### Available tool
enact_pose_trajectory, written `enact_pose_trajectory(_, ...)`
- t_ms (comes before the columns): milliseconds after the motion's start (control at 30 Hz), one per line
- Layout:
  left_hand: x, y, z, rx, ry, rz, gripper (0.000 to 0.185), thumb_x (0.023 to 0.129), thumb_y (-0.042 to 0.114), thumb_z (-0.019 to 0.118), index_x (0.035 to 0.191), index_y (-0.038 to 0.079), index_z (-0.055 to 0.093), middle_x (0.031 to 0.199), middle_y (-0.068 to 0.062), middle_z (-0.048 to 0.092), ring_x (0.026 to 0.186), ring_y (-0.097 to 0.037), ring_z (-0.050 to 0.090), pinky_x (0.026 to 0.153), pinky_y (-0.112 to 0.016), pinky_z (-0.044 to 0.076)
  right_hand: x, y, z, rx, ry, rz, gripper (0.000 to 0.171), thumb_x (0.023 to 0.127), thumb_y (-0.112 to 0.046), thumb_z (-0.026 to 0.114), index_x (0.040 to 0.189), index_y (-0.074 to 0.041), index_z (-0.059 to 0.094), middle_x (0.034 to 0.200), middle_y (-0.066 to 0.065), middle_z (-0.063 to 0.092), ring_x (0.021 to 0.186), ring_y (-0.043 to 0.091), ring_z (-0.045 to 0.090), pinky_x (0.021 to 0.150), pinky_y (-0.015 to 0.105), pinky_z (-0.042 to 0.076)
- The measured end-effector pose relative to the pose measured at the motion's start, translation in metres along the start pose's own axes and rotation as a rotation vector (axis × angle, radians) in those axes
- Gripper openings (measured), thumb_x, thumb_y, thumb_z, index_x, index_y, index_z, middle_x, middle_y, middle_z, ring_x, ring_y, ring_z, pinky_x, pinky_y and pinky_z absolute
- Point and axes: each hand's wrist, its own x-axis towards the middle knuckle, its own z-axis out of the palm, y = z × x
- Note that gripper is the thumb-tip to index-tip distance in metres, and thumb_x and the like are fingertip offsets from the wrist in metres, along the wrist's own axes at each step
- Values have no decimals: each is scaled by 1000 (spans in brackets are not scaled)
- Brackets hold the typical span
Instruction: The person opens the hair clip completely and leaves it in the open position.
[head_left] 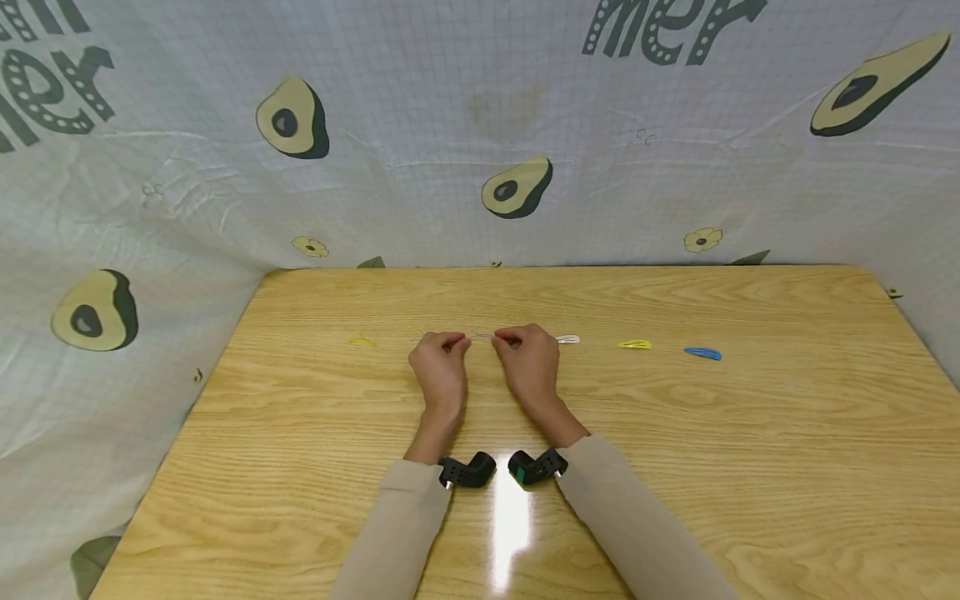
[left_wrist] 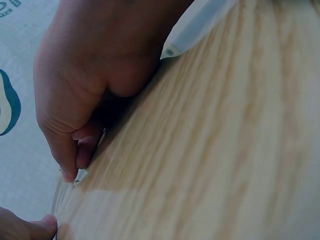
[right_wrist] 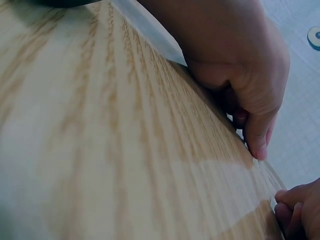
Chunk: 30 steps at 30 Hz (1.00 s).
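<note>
Four hair clips (head_left: 635, 344), two hands (head_left: 441, 364).

Left hand (head_left: 438, 367) and right hand (head_left: 529, 360) rest side by side, fingertips pinched

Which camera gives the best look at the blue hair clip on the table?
The head view. The blue clip lies in plain sight on the table, at the right end of the row, beyond the yellow clip. Both wrist views show only hands and wood grain; the blue clip is out of frame there.

wooden table (head_left: 675, 467) | 4 hair clips: yellow clip (head_left: 634, 344), blue clip (head_left: 702, 353), white clip (head_left: 567, 339), far-left yellow clip (head_left: 362, 341)
</note>
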Motion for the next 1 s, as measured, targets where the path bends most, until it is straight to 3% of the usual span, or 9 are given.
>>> enact_pose_trajectory(267,-3,2,-3,-9,-7,41,8,77,3,79,82,-2,76,76,-12,66,67,-24,63,59,-35,51,-3,-1,-2,39,5,16,8,83,-11,76,85,-4,77,74,7,65,64,16,61,58,30,50)
enact_pose_trajectory(600,-18,-1,-6,-145,34,117,11,77,6,80,82,-1,73,70,-8,63,59,-16,55,53,-22,42,-11,2,-10,82,26,-7,9,82,-11,76,86,-4,77,75,6,66,63,16,61,57,29,49)
enact_pose_trajectory(800,-29,2,-6,-257,-24,144,14,78,5,79,85,-3,70,70,-7,62,57,-14,54,51,-18,42,-16,9,-20,146,-60,-9,12,84,-13,75,93,-5,76,79,4,67,65,13,61,59,28,49)
enact_pose_trajectory(1000,-32,6,-7,-316,-27,120,14,78,3,78,86,-5,70,69,-9,62,57,-15,54,51,-16,41,-21,12,-37,227,-171,32,19,86,-16,73,102,-6,73,82,1,67,68,13,61,62,27,49)
